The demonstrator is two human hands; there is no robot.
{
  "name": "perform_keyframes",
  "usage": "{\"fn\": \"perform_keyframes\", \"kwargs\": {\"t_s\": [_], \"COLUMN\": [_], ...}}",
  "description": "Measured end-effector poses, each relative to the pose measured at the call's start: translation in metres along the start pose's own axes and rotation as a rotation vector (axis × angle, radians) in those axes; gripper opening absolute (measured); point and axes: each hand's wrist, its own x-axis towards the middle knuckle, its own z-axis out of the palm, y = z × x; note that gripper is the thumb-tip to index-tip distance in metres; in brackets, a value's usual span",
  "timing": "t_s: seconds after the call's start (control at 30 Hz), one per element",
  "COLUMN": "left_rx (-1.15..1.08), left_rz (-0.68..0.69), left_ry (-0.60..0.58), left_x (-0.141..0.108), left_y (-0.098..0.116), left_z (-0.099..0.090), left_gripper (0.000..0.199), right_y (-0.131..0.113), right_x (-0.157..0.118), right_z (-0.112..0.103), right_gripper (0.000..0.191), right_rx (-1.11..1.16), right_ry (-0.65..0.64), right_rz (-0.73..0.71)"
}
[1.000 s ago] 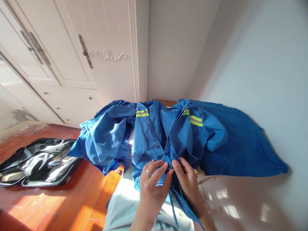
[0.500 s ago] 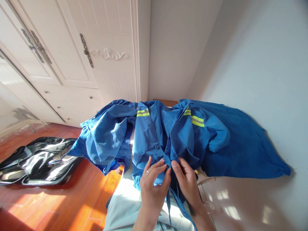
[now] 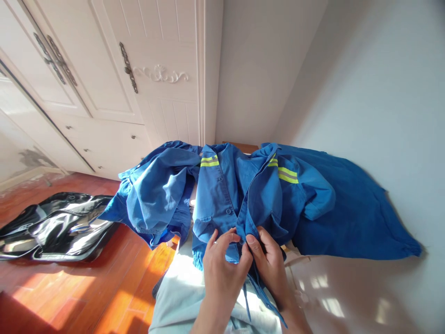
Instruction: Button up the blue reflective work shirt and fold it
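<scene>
A blue work jacket (image 3: 217,195) with yellow and grey reflective stripes lies spread in front of me, its front partly unbuttoned. My left hand (image 3: 225,260) pinches the front edge of the jacket near a lower button, thumb and index finger bent together. Beside it, my right hand (image 3: 267,253) grips the other front edge, thumb on top of the cloth. The two hands almost meet at the button band. Below them, narrow blue strips of cloth (image 3: 266,297) hang over pale fabric. My fingers hide part of the button.
Another blue garment (image 3: 153,190) lies to the left, and a larger blue one (image 3: 351,213) to the right by the wall. An open black suitcase (image 3: 59,227) rests on the wooden floor (image 3: 114,278). A cream wardrobe (image 3: 163,97) stands behind.
My left thumb and index finger have shifted slightly right, closer to the button at the jacket's edge. The right hand keeps its grip. The view has moved a little.
</scene>
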Motion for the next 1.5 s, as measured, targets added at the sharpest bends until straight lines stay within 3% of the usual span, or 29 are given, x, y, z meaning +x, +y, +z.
{"fn": "perform_keyframes", "kwargs": {"t_s": [0.63,1.1,1.3,1.5], "left_rx": [0.020,-0.148,-0.094,-0.097], "left_rz": [-0.025,0.212,0.319,0.316], "left_ry": [0.045,0.045,0.104,0.110], "left_x": [0.001,0.005,0.005,0.004], "left_y": [0.005,-0.004,-0.004,-0.005], "left_z": [0.006,-0.002,0.001,0.003], "left_gripper": [0.005,0.013,0.019,0.019], "right_y": [0.013,0.014,0.027,0.019], "right_x": [-0.006,-0.005,-0.007,-0.007], "right_z": [0.009,0.008,0.009,0.009], "right_gripper": [0.023,0.040,0.036,0.034], "right_rx": [0.065,0.287,0.443,0.317], "right_ry": [-0.018,0.075,0.078,0.089], "right_rz": [-0.036,0.216,0.248,0.174]}}
